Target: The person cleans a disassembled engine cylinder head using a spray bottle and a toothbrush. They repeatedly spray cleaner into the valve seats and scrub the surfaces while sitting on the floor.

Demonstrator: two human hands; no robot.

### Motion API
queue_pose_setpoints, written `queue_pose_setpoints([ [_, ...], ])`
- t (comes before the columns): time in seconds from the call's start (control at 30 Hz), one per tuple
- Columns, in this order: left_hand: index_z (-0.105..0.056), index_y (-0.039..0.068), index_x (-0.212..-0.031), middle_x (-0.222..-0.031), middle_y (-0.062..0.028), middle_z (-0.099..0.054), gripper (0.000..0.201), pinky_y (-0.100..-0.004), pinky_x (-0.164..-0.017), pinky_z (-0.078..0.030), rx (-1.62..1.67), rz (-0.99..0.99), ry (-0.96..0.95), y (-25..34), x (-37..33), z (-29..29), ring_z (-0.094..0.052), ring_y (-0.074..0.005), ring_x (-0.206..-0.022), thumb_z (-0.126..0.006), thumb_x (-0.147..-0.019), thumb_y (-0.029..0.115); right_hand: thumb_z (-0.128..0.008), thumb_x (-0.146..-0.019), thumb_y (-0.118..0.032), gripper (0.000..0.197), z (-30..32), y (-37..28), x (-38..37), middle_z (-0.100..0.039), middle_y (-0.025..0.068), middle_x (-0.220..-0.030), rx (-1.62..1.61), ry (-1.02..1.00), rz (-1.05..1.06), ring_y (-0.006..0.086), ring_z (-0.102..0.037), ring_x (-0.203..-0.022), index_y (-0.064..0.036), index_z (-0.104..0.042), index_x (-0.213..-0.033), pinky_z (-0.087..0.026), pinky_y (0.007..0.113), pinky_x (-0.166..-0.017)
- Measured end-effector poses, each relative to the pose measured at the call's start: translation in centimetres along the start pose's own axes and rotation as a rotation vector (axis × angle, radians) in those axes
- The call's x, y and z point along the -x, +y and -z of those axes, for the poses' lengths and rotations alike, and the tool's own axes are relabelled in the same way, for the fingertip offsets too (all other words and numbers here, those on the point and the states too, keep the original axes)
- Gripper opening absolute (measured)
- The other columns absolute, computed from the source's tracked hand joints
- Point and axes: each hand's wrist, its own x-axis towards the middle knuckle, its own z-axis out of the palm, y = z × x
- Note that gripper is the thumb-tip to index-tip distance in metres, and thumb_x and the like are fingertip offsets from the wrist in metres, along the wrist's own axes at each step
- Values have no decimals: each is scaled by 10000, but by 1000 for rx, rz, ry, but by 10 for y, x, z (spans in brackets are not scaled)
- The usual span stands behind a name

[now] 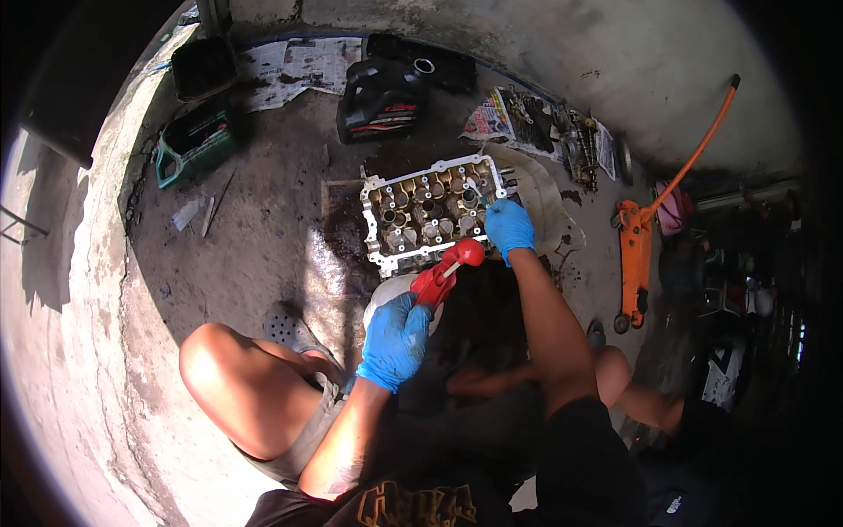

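A metal engine cylinder head (378,243), its top face up with round valve bores showing, lies on the ground in front of me. My left hand (395,342), in a blue glove, is closed round a red tool (434,285) with a round red knob and a short white rod; its exact kind is unclear. The knob is at the near edge of the cylinder head. Also gloved in blue, my right hand (509,228) is at the head's right end, fingers closed on a thin pale stick-like tool (477,190) that points into the bores.
A black oil jug (379,104) and a cut green container (195,140) stand beyond. Metal parts lie on newspaper (518,123) by the wall. An orange floor jack (634,255) with a long handle is at the right. A cloth-like sheet (540,189) lies beside the cylinder head.
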Motion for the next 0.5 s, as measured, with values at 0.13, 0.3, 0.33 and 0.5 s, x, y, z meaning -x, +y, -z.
queue_pose_setpoints([
  [0.13,-644,-1,-886,-722,-222,-624,320,-448,-630,-457,34,-4,-16,-3,1,-4,-603,-391,-683,-488,-907,277,-625,-826,-270,208,-14,1,10,-675,217,-913,-146,76,-71,417,-642,-882,-90,-713,-882,-515,462,-795],
  [0.3,-624,0,-806,-594,-65,-539,338,-319,-511,-383,211,116,-11,-2,0,-10,-499,-159,-522,-488,-916,289,-631,-827,-249,193,-15,7,9,-666,231,-892,-113,57,-24,414,-646,-861,-86,-713,-892,-514,466,-776],
  [0.33,-608,12,-785,-585,-31,-509,336,-286,-479,-346,241,119,16,-3,-1,-12,-458,-117,-502,-491,-916,298,-628,-828,-253,200,-14,9,9,-665,233,-889,-115,40,-61,416,-645,-859,-85,-712,-895,-513,469,-772],
  [0.5,-592,23,-777,-556,-2,-477,337,-249,-425,-298,213,129,55,-6,-4,-19,-406,-74,-450,-476,-918,307,-615,-835,-248,230,-18,6,15,-657,252,-887,-267,258,-62,424,-644,-854,-40,-697,-892,-513,481,-750],
])
